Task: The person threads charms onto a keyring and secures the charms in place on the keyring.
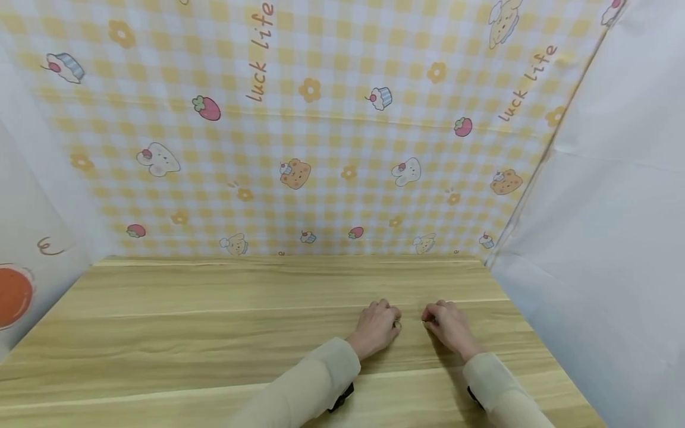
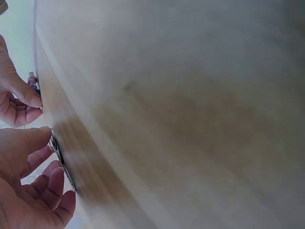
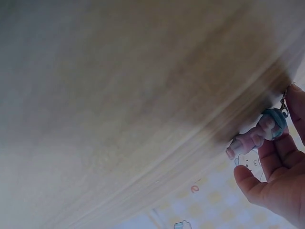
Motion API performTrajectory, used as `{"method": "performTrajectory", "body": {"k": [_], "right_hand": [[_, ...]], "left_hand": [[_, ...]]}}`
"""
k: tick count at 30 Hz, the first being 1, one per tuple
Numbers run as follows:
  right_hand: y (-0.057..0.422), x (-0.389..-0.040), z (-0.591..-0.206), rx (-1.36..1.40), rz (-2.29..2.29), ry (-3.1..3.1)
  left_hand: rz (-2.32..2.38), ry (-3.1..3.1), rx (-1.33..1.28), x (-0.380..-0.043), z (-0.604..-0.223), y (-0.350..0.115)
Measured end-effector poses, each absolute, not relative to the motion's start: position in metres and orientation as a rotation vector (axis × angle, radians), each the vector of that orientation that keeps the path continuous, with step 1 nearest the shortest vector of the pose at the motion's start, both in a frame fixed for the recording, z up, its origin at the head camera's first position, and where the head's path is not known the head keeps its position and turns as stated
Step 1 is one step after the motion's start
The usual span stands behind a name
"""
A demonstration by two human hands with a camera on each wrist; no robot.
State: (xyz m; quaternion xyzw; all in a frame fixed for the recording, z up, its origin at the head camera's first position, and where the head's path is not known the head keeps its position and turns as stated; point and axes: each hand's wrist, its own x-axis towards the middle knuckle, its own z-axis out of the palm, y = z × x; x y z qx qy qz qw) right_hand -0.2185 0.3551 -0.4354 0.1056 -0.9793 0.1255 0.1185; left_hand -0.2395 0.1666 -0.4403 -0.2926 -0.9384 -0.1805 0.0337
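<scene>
My left hand (image 1: pixel 376 327) is low over the wooden table, right of the middle. Its thumb and fingers pinch a thin metallic piece (image 2: pixel 62 162) lying along the tabletop, with a small ring (image 1: pixel 397 324) showing at the fingertips; the exact kind is unclear. A short gap to the right, my right hand (image 1: pixel 448 324) pinches the metal clasp (image 3: pixel 284 102) of a small figurine keychain (image 3: pixel 255 133). The figurine has a teal top and a pinkish body and lies under the fingers. From the head view the right hand hides most of it.
The wood-grain table (image 1: pixel 187 333) spreads out to the left of the hands. A yellow checked cloth (image 1: pixel 321 131) with cartoon prints hangs behind its far edge. White sheets (image 1: pixel 605 178) stand along both sides.
</scene>
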Motion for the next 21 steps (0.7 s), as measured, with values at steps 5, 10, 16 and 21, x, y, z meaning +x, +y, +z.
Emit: {"method": "performTrajectory", "body": {"k": [5,10,16,21], "right_hand": [[0.354,-0.219,-0.433,0.303,0.367,-2.870],[0.353,-0.219,-0.433,0.305,0.338,-2.883],[0.351,-0.219,-0.434,0.297,0.275,-2.905],[0.350,-0.217,-0.441,0.342,0.235,-2.859]], "left_hand": [[-0.544,-2.905,-0.881,-0.240,-0.438,0.168],[-0.573,-2.892,-0.893,-0.241,-0.437,0.166],[-0.642,-2.816,-0.929,-0.241,-0.438,0.161],[-0.664,-2.764,-0.935,-0.239,-0.440,0.157]]}}
